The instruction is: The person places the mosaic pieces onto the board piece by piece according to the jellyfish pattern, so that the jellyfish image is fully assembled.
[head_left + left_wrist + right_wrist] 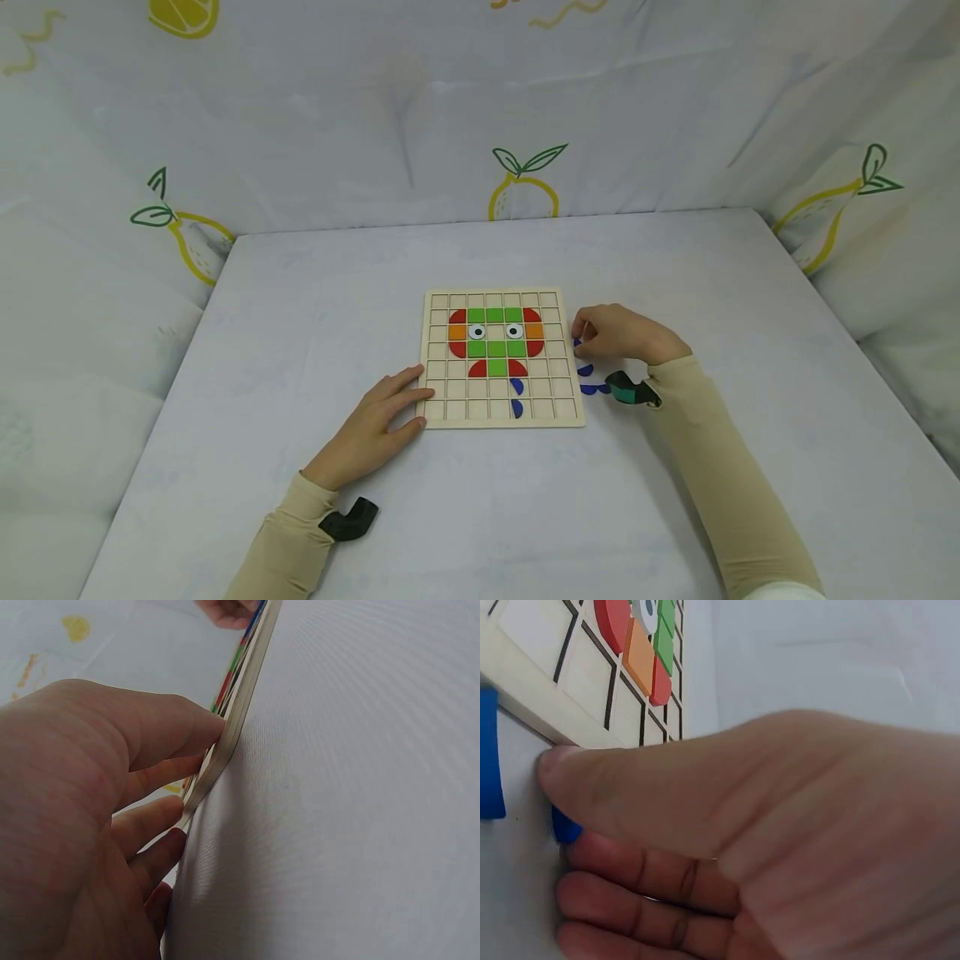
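Observation:
A wooden grid board (553, 388) lies on the table, with a pattern of green, red and orange tiles (497, 367) and two eye tiles (477, 332). Two blue half-round tiles (517, 409) sit in the lower part of its grid. At the board's left edge rests my left hand (375, 427), fingers fairly straight, the thumb and some fingertips touching the rim. Beyond the right edge, my right hand (624, 333) pinches a blue half-round tile (566, 826) between thumb and fingers, low by the tabletop; the thumb partly hides the tile.
More blue half-round tiles (585, 370) lie on the white-covered table (300, 333) just right of the board, near my right wrist. Black straps (351, 520) are on both wrists. A white curtain (337, 125) with lemon drawings stands behind the table.

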A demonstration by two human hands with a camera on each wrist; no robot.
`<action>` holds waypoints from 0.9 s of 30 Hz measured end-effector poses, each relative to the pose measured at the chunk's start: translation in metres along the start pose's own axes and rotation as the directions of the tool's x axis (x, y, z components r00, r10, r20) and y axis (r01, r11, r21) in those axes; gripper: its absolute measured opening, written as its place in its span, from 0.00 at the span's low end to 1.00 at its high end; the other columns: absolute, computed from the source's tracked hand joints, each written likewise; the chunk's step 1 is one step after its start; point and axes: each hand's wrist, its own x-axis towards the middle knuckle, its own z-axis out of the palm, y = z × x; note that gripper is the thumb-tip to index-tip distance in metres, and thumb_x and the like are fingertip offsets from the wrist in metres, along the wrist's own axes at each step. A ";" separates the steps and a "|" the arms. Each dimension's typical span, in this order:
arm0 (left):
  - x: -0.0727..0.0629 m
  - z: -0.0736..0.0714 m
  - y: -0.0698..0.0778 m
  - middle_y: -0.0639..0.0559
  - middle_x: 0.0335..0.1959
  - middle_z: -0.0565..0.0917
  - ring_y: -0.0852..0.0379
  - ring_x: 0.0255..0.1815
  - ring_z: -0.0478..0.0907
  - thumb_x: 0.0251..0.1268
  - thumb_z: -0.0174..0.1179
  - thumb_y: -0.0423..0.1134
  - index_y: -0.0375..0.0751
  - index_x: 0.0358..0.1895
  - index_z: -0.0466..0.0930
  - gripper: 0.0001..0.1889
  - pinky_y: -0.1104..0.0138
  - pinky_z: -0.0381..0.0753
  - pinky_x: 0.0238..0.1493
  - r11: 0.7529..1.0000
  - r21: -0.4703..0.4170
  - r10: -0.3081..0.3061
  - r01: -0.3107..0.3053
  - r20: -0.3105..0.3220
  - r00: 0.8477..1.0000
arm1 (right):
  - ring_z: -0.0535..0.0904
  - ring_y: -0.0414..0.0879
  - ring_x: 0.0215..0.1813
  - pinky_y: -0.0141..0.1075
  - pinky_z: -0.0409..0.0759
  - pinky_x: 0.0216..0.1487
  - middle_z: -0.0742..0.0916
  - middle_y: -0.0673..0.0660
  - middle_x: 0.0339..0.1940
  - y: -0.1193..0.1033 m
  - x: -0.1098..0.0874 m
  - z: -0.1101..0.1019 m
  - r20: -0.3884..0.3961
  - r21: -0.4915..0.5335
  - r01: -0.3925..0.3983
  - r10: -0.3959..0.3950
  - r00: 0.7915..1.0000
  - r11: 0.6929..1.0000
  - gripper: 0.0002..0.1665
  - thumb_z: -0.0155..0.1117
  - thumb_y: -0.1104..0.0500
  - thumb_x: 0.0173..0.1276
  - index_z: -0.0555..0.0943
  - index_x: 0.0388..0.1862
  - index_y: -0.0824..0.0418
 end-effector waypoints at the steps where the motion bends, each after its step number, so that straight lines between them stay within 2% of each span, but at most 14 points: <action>1: 0.000 0.000 0.000 0.50 0.79 0.65 0.45 0.81 0.59 0.68 0.64 0.37 0.46 0.65 0.79 0.22 0.47 0.53 0.83 1.000 0.003 0.006 -0.006 -0.003 1.000 | 0.77 0.49 0.43 0.37 0.79 0.45 0.85 0.58 0.42 -0.001 0.000 0.000 0.000 -0.002 0.005 -0.005 1.000 1.000 0.15 0.65 0.58 0.70 0.80 0.52 0.63; 10: 0.000 0.001 0.001 0.49 0.79 0.65 0.44 0.81 0.59 0.68 0.65 0.36 0.46 0.64 0.79 0.22 0.47 0.54 0.83 1.000 0.010 0.012 -0.011 -0.011 1.000 | 0.76 0.49 0.42 0.34 0.75 0.40 0.84 0.57 0.40 -0.002 -0.003 -0.003 0.010 0.019 0.010 -0.010 1.000 1.000 0.13 0.58 0.61 0.69 0.82 0.49 0.63; 16: 0.000 0.001 0.001 0.48 0.79 0.65 0.43 0.81 0.59 0.68 0.64 0.36 0.46 0.65 0.79 0.22 0.46 0.53 0.83 1.000 0.005 0.016 -0.016 -0.009 1.000 | 0.77 0.49 0.43 0.34 0.77 0.42 0.85 0.57 0.43 -0.002 -0.003 -0.004 -0.020 0.054 0.047 -0.046 0.999 0.997 0.11 0.57 0.61 0.72 0.83 0.48 0.61; 22: 0.000 0.001 0.000 0.48 0.79 0.65 0.44 0.81 0.60 0.68 0.65 0.36 0.46 0.64 0.79 0.22 0.47 0.55 0.83 0.999 0.024 0.028 -0.028 -0.018 0.999 | 0.78 0.50 0.45 0.37 0.80 0.47 0.86 0.57 0.46 -0.013 -0.005 -0.004 -0.079 0.124 0.115 -0.106 0.991 0.986 0.10 0.57 0.62 0.73 0.82 0.49 0.61; 27: 0.000 0.001 -0.001 0.48 0.79 0.66 0.44 0.81 0.60 0.68 0.65 0.36 0.46 0.64 0.80 0.22 0.46 0.55 0.82 0.999 0.024 0.029 -0.029 -0.020 0.999 | 0.78 0.49 0.46 0.36 0.80 0.48 0.86 0.55 0.45 -0.027 -0.006 0.002 -0.134 0.150 0.238 -0.219 0.966 0.960 0.08 0.59 0.64 0.74 0.82 0.47 0.60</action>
